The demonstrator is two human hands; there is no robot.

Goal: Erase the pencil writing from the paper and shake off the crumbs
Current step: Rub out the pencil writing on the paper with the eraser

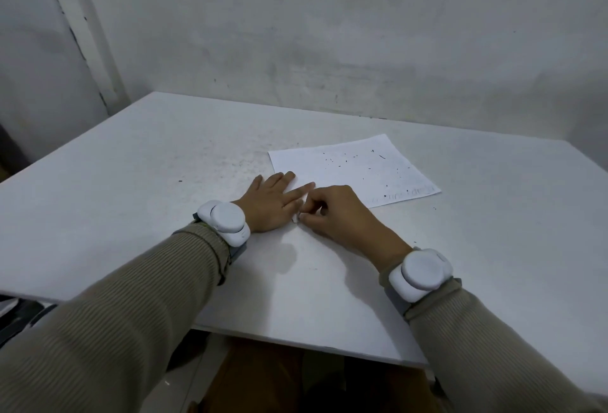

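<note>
The right hand (pixel 335 212) has its fingers curled in, and its thumb and fingertips pinch a small white eraser (pixel 295 218), of which only 1 end shows. The eraser sits low at the tabletop, just beside the thumb side of the left hand (pixel 273 203); whether it touches the surface I cannot tell.

The left hand lies flat, palm down, fingers straight and spread, holding nothing. Its fingertips reach onto the near left corner of the white rectangular sheet of paper (pixel 355 167), pressing it to the table.

The paper lies flat on the table, turned at an angle, mostly beyond and to the right of both hands. Small dark crumbs (pixel 362 156) are scattered over its middle and far part. A faint line of grey pencil writing (pixel 406 193) runs along its near right edge; it is too blurred to read.

Each wrist carries a rounded white plastic device on a grey strap, left (pixel 225 221) and right (pixel 419 272), above ribbed beige sleeves (pixel 131 297).

The matte white table (pixel 148 182) shows fine dark specks left of the paper. Behind it stands a scuffed grey-white wall (pixel 329 34).
</note>
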